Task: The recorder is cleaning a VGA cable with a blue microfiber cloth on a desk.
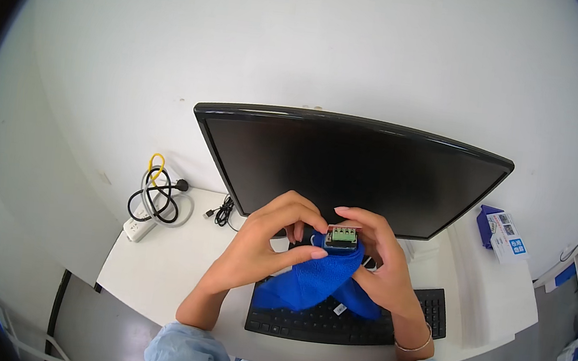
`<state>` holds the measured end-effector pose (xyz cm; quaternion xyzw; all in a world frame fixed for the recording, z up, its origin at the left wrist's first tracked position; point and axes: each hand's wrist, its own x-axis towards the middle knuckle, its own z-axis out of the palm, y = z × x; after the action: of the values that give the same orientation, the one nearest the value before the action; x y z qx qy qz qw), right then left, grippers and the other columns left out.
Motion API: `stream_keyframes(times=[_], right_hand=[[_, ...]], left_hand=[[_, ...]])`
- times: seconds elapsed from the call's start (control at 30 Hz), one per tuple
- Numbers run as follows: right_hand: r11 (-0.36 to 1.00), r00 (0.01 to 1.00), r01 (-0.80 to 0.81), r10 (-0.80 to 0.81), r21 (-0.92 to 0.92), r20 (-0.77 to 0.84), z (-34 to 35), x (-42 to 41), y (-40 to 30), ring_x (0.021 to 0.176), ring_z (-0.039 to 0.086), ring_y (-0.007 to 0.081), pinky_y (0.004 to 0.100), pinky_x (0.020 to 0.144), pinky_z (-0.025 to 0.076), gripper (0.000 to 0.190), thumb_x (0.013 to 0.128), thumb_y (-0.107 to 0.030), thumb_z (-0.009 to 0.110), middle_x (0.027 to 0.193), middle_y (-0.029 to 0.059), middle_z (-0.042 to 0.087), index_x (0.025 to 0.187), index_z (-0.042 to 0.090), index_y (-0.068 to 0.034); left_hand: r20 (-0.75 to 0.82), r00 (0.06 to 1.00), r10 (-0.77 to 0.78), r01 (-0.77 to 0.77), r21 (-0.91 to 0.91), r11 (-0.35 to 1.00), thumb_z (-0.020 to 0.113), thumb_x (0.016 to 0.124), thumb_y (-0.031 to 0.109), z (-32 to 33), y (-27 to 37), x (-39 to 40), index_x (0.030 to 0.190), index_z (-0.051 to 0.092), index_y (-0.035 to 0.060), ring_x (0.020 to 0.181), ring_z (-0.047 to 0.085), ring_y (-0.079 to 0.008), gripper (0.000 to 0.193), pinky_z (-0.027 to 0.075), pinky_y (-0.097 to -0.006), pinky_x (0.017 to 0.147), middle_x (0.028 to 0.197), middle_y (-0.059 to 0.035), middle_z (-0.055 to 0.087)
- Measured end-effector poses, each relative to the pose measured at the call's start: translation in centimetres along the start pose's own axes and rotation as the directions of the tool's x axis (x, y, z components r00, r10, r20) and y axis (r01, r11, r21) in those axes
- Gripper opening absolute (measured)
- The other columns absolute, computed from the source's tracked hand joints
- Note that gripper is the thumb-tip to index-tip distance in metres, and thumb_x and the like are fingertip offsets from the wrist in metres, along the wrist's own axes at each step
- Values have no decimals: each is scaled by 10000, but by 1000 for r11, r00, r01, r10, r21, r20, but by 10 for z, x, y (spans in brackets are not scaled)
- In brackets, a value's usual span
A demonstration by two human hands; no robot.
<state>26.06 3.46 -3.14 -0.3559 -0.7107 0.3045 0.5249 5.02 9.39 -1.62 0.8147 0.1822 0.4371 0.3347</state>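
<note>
Above the keyboard, my left hand [275,237] pinches the left side of a small electronic module [342,239] between thumb and fingers. The module has a green screw terminal block [344,234] facing me and a reddish board along its top. A blue cloth [324,276] wraps its underside and hangs down over the keys. My right hand [384,256] curls around the module's right side and holds the cloth, its thumb low against the fabric. Parts of the fingers of both hands are hidden behind the module.
A black monitor [353,171] with a dark screen stands behind my hands. Beneath them lies a black keyboard [316,323]. To the left are a white power strip [139,227], coiled cables [155,198] and a black USB cable [223,211]. A purple box [487,228] with a printed card [509,238] sits right.
</note>
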Motion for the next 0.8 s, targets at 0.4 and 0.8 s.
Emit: stream_keyframes(times=[0.4,0.8], right_hand=[[999,995,-2,-1,-32,-95,-8,0,-2,1080,689,195,301,914,533,488,888,8,688,1198,118,703,1349,538,-55],[988,964,-63,24,-141,-264,-16,-6,14,950,658,119,240,782,512,208,867,-15,719,969,37,646,1030,590,-22]], left_hand=[[-117,990,75,-67,71,995,766,847,48,8,3,0,1023,654,9,941,627,-197,213,551,-305,826,1071,-89,616],[-141,986,-92,91,-15,996,652,955,28,20,4,-6,1148,504,-22,1024,719,-257,248,565,-339,897,1064,-181,704]])
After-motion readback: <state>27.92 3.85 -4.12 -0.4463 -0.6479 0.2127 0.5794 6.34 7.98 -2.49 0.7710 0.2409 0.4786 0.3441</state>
